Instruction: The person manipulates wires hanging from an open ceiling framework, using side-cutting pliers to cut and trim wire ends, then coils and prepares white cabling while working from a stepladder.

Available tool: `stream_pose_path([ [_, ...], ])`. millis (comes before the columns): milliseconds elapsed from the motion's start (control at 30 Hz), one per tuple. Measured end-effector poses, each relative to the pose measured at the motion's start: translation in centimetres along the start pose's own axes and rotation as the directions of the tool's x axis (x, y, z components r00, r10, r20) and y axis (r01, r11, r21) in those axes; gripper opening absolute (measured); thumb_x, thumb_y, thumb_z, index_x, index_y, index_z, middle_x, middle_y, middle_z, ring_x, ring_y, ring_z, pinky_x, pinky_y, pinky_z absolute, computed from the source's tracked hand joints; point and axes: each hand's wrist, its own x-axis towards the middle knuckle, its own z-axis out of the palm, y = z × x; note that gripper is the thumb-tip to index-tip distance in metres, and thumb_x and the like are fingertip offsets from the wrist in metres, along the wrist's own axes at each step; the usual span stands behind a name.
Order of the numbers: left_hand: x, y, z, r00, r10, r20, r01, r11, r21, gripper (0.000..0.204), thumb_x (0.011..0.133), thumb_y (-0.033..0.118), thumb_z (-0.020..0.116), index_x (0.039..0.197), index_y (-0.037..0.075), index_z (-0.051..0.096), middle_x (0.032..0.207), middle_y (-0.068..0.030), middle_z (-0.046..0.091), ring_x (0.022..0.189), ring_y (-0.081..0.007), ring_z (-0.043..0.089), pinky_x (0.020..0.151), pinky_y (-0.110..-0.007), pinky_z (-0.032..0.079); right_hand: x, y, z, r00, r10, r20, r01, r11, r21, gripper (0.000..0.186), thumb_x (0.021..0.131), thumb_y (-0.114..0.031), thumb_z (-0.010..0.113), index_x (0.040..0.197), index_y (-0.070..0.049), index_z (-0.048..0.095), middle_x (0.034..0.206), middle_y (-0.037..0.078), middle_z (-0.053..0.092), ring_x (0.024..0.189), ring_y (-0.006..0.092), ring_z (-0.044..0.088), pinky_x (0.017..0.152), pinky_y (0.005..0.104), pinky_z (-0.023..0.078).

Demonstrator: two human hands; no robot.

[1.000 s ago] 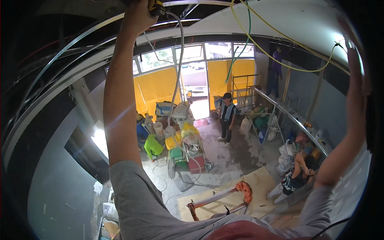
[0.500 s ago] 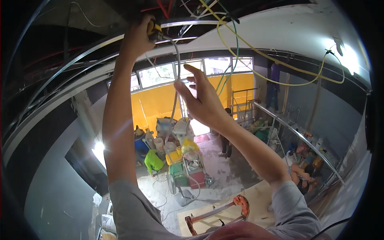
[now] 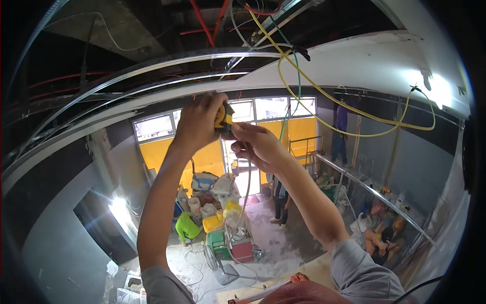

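Raised in front of me, my left hand (image 3: 199, 124) is closed round a yellow-and-black tape measure (image 3: 223, 117). My right hand (image 3: 260, 145) meets it from the right, thumb and forefinger pinched at the case's lower edge and the other fingers curled. A long pale strip, apparently the tape's blade (image 3: 248, 177), hangs from the right hand and curves down toward the floor. Where it leaves the case is hidden by the fingers.
Metal ceiling channels (image 3: 167, 62) run overhead. Yellow cable (image 3: 349, 99) loops down at right. Below are a person in green (image 3: 187, 226), a green-and-red machine (image 3: 240, 248), piled sacks (image 3: 223, 187), a metal scaffold rail (image 3: 374, 190) and a seated person (image 3: 380, 243).
My left hand has come down and right with the tape measure. My right hand, spread beside the strip before, has closed its fingers at the case. The view has tilted upward.
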Motion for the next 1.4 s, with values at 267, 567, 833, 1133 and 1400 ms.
stream_pose_path([
  [267, -1.8, 1.1, 2.0, 0.991, -0.095, 0.095, 0.086, 0.991, 0.1, 0.08, 0.058, 0.009, 0.089, 0.125, 0.017, 0.047, 0.115, -0.0116, 0.061, 0.094, -0.0359, 0.069, 0.075, -0.044, 0.059, -1.4, 1.3, -0.4, 0.985, 0.161, 0.06, -0.169, 0.972, 0.161, 0.052, 0.101, -0.023, 0.064, 0.145, -0.008, 0.04, 0.101, 0.006, 0.064, 0.074, 0.0099, 0.055, 0.06, 0.0248, 0.043],
  [567, 2.2, 2.9, -2.7, 0.876, -0.229, 0.425, 0.292, 0.952, -0.088, 0.073, 0.062, 0.012, 0.092, 0.123, 0.015, 0.052, 0.127, -0.0138, 0.062, 0.104, -0.0369, 0.068, 0.083, -0.042, 0.056, -2.1, 0.7, -3.5, 0.995, 0.07, -0.077, -0.06, 0.99, 0.125, 0.037, 0.108, -0.031, 0.05, 0.136, -0.006, 0.052, 0.077, -0.004, 0.054, 0.052, 0.0022, 0.03, 0.047, 0.0206, 0.024],
  [833, 11.4, 11.4, -0.6, 0.899, -0.333, 0.283, 0.426, 0.523, -0.738, 0.058, 0.069, 0.026, 0.093, 0.111, 0.006, 0.059, 0.085, -0.0003, 0.058, 0.078, -0.011, 0.055, 0.076, -0.026, 0.048, -3.4, 2.4, -5.3, 0.99, 0.102, -0.101, -0.087, 0.985, 0.15, 0.034, 0.108, -0.032, 0.05, 0.13, -0.007, 0.054, 0.077, -0.004, 0.055, 0.052, 0.0025, 0.033, 0.047, 0.021, 0.024],
  [1133, 10.9, 10.8, 3.1, 0.907, -0.097, 0.41, 0.421, 0.182, -0.889, 0.062, 0.07, 0.009, 0.082, 0.123, 0.004, 0.05, 0.075, 0.0002, 0.052, 0.061, -0.0105, 0.048, 0.054, -0.029, 0.04, -4.0, 3.3, -7.6, 0.983, 0.088, -0.159, -0.064, 0.986, 0.154, 0.024, 0.107, -0.027, 0.05, 0.123, -0.011, 0.057, 0.075, -0.005, 0.055, 0.052, 0.0025, 0.035, 0.047, 0.0214, 0.025],
  [1400, 8.6, 5.5, 5.8, 0.893, -0.096, 0.44, 0.427, -0.126, -0.895, 0.034, 0.079, 0.0, 0.07, 0.106, 0.007, 0.05, 0.082, -0.0026, 0.051, 0.068, -0.0127, 0.05, 0.061, -0.028, 0.041, -5.1, 3.0, -8.2, 0.984, 0.114, -0.139, -0.093, 0.985, 0.148, 0.028, 0.108, -0.022, 0.047, 0.132, -0.011, 0.055, 0.075, -0.005, 0.054, 0.052, 0.0025, 0.033, 0.047, 0.0209, 0.024],
])
